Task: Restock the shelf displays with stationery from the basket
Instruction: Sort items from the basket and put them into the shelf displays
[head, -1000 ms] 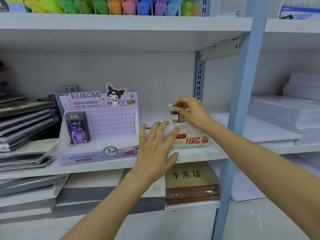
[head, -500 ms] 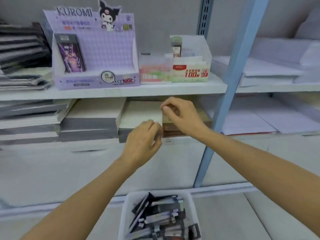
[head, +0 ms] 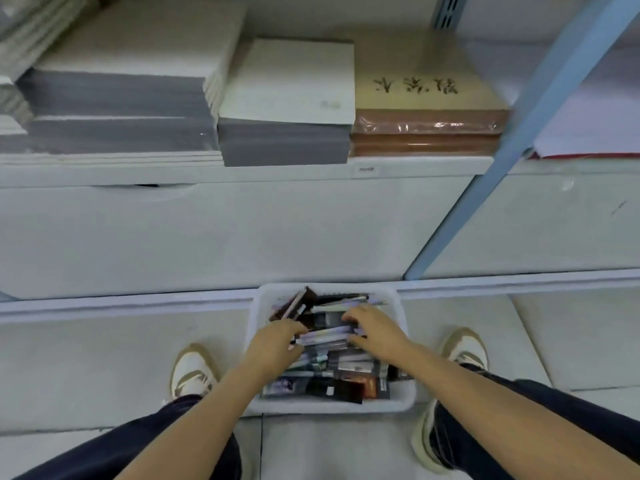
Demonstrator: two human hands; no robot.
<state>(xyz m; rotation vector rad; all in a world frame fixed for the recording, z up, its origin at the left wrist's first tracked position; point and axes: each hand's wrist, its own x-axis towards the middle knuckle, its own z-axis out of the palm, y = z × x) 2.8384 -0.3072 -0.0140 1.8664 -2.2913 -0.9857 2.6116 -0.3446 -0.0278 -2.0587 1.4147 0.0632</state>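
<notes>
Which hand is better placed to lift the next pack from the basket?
Probably the right hand: its fingers and thumb straddle the pale pack atop the basket pile, while the left hand only meets that pack's end. Grip too blurred to confirm.

My left hand [head: 273, 341] and right hand [head: 377, 336] are burying their fingertips among the packs [head: 322, 367] in the basket [head: 401, 403], hiding whether I am gripping any. Blur is smearing the packs' print, and the shelf label [head: 366, 169] is showing too small to read.

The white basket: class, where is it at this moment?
In the head view the basket sits low and central on the floor, between the left shoe and right shoe, before the shelf base, with the left hand and right hand inside it.
</notes>
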